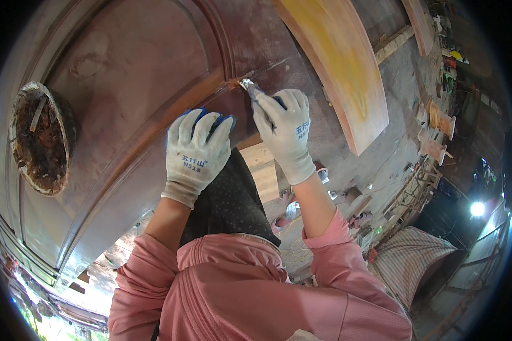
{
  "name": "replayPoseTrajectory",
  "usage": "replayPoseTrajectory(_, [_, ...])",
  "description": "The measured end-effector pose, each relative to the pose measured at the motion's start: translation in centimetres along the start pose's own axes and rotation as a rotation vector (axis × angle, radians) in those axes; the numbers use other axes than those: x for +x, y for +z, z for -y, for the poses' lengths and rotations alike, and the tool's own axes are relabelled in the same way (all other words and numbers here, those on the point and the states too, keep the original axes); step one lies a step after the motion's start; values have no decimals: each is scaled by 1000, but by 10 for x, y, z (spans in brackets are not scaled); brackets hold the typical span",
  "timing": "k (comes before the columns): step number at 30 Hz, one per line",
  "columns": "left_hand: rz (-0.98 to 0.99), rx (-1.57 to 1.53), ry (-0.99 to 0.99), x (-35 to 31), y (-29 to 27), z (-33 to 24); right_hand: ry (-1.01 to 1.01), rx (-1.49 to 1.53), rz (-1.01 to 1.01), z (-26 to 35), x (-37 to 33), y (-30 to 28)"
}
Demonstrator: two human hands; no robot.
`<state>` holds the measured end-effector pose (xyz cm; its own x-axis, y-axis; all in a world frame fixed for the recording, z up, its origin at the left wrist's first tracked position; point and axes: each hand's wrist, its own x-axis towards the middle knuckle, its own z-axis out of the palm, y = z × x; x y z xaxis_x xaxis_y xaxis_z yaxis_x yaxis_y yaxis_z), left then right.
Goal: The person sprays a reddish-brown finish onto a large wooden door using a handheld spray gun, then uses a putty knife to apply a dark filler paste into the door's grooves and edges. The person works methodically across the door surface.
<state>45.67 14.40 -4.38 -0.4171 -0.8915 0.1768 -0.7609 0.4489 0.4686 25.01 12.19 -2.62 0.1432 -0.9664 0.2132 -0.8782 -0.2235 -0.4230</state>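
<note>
My right hand (287, 122), in a white knit glove, grips a small brush (248, 86) with a shiny metal band. The brush's tip meets a brown wooden door panel (136, 51) beside its curved raised moulding, where the surface looks orange-brown. My left hand (196, 148), in a matching glove with blue on the finger pads, rests at the panel's near edge. Its fingers are bent and a little apart, with nothing visible in them. On the panel at the left sits a crusted bowl (68, 122) of dark brown stuff, with a flat strip (38, 113) lying in it.
A curved pale board (347, 68) with a yellow streak lies right of the brush. Another pale board (420, 28) is farther right. Wood scraps (432, 142) and clutter cover the ground at the right, near a striped cloth (409, 258). A bright lamp (477, 208) shines beyond.
</note>
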Motion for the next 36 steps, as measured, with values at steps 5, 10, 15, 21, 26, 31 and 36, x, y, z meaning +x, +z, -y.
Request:
replayPoseTrajectory(5, [-13,26,-17,1,-1,-1,31,89,-3,-2,-1,-4])
replayPoseTrajectory(10, [-16,30,-14,2,-2,-2,-82,19,-12,-5,6,-4])
replayPoseTrajectory(15, [1,42,-12,3,-4,-2,126,169,-5,-5,5,-5])
replayPoseTrajectory(21, [-37,44,-13,3,-1,-2,78,135,-29,-6,3,-6])
replayPoseTrajectory(26, [-18,67,-5,3,-2,-3,233,203,-79,-8,6,-12])
replayPoseTrajectory(31, [-14,69,-7,4,-3,-3,93,45,-137,-18,10,-7])
replayPoseTrajectory(36, [-23,77,-1,3,-1,-3,-93,-47,-68,-20,8,-5])
